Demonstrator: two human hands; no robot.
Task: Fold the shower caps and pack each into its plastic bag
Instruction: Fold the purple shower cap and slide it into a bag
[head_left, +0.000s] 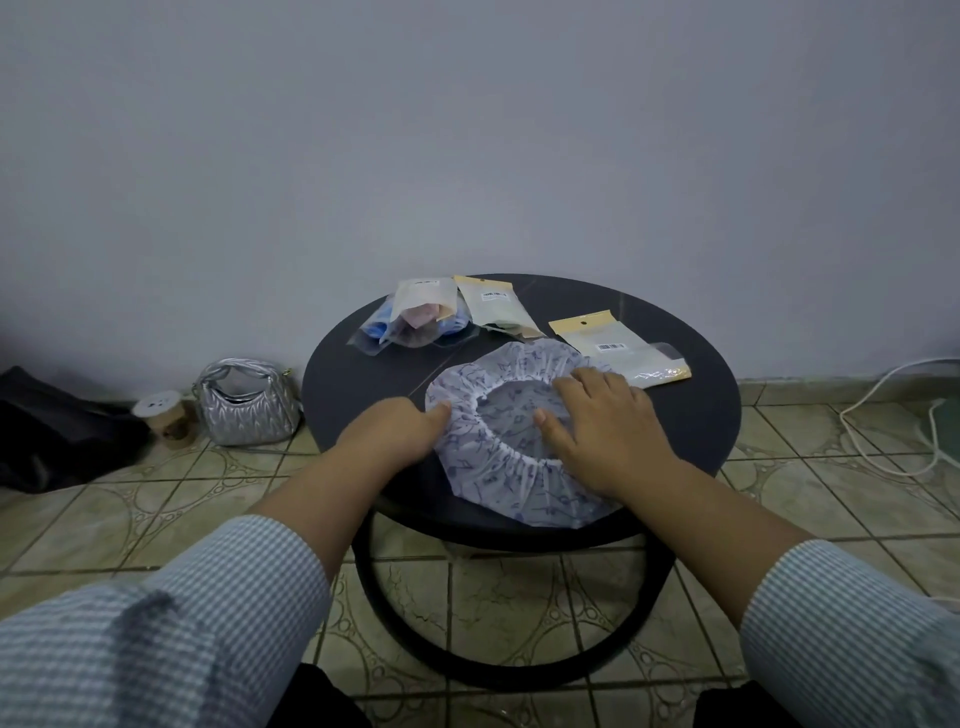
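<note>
A white shower cap with a blue print (498, 467) lies spread out, opening up, on the round black table (363, 374). My right hand (602, 431) rests flat on the cap's right side, fingers straight and spread. My left hand (400, 431) touches the cap's left edge with its fingertips; whether it pinches the rim I cannot tell. Behind the cap lies an empty plastic bag with a tan header and barcode (618, 345). Further back left sit packed bags (415, 317) and another tan-topped bag (498, 306).
The table stands against a grey wall. On the tiled floor to the left are a silver quilted handbag (247, 405), a paper cup with a lid (163, 415) and a dark bag (52, 426). A white cable (883, 415) runs along the floor at right.
</note>
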